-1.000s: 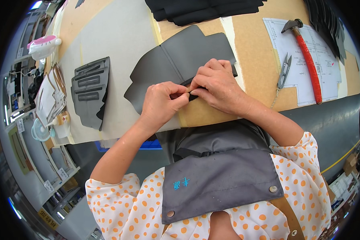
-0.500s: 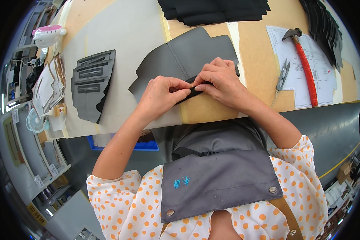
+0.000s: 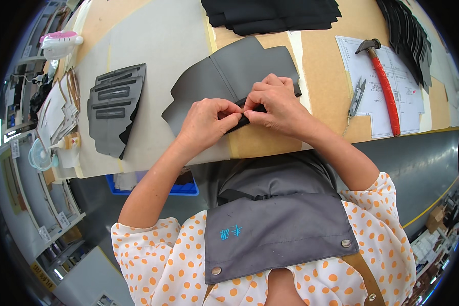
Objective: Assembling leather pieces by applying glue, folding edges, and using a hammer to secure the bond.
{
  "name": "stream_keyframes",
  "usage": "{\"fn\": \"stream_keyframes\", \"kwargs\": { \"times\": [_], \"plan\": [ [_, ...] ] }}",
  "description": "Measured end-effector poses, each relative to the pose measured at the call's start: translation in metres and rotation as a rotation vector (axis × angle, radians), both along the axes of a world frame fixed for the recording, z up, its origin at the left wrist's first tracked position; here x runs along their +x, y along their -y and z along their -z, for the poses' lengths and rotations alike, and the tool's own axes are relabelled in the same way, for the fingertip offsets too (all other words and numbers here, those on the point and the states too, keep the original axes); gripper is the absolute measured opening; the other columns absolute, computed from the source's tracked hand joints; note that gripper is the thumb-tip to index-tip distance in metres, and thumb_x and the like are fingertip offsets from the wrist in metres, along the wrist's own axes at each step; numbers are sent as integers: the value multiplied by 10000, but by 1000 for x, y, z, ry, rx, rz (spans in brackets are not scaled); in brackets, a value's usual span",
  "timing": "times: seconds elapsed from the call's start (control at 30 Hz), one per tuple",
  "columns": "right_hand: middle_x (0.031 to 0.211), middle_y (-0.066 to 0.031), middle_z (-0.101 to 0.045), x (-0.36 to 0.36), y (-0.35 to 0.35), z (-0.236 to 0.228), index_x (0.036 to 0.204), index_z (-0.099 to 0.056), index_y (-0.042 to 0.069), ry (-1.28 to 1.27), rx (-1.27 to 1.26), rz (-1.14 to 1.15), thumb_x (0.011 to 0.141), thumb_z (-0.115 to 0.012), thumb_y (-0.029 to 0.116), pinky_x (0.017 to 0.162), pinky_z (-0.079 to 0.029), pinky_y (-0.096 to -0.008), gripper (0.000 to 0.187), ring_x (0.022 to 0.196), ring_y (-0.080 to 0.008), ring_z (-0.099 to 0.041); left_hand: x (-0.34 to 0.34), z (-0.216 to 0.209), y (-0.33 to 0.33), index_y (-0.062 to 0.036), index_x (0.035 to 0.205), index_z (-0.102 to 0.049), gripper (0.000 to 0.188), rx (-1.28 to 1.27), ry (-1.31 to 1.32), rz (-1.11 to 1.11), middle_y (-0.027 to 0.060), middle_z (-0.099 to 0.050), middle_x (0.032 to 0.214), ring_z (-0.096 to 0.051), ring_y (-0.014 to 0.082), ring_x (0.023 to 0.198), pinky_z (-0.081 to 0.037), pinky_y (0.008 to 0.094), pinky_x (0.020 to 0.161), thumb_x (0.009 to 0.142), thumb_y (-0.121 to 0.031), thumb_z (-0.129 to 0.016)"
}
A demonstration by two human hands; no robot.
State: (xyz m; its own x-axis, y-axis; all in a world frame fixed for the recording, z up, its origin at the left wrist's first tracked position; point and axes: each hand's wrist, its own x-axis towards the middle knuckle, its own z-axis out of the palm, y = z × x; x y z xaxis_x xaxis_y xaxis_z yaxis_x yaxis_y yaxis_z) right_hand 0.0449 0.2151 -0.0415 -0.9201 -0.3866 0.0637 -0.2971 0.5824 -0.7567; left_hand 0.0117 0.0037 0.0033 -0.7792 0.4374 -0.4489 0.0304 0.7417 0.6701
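1. Right thumb and forefinger have closed in on the left hand's fingertips since half a second ago; both hands are at the same near edge of the grey sheet [image 3: 239, 66], which lies on the worktop [image 3: 321, 76].
2. On the left hand [image 3: 204, 122], thumb and forefinger are pinched together on the sheet's black edge strip [image 3: 238, 125].
3. Just beside them, the right hand [image 3: 278, 109] has its fingers clamped on that strip too, their tips almost meeting the left hand's.
4. Brown and pale grey coverings make up the worktop's surface around the sheet, with a white strip along the sheet's right side.
5. Left of the sheet lies a ribbed grey piece [image 3: 115, 109]; beyond its far edge is a black stack [image 3: 273, 13].
6. Well to the sheet's right, a red-handled hammer [image 3: 385, 86] and small snips [image 3: 357, 97] rest on printed paper [image 3: 408, 102].
7. Below the sheet's level, a blue tray [image 3: 188, 188] shows under the worktop; the grey floor [image 3: 418, 163] carries a yellow line [image 3: 428, 206].
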Motion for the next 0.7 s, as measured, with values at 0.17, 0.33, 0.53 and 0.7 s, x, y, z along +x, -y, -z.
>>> {"fn": "stream_keyframes", "kwargs": {
  "times": [0.17, 0.33, 0.53, 0.7],
  "plan": [
    [863, -28, -649, 2, 3, 3, 833, -729, 87, -55, 42, 9, 815, -672, 195, 1027, -315, -406, 124, 1040, -233, -534, 2, 5, 2, 1, 1060, -781, 246, 38, -58, 21, 84, -762, 850, -664, 122, 725, -530, 296, 700, 925, -197, -725],
    [885, -33, -638, 3, -1, 6, 869, -723, 97, -103, 9, -26, 867, -700, 195, 1013, -327, -413, 100, 1037, -236, -534, 1, 4, 7, 4, 1085, -779, 263, 75, -20, 14, 91, -765, 847, -667, 109, 747, -535, 295, 718, 933, -200, -715],
    [935, -19, -605, 8, 1, 15, 914, -694, 126, -298, 76, -40, 899, -739, 206, 988, -336, -419, 93, 1039, -232, -534, -10, -2, 5, 4, 1098, -784, 282, 22, 71, 27, 112, -765, 824, -651, 86, 742, -532, 290, 703, 931, -213, -717],
    [948, -13, -588, 10, 3, 19, 911, -686, 136, -398, 102, -15, 893, -743, 199, 985, -336, -422, 86, 1039, -232, -531, -13, -7, 1, 1, 1091, -788, 284, -34, 105, 33, 112, -759, 798, -642, 87, 720, -530, 287, 689, 919, -215, -721]
  ]
}}
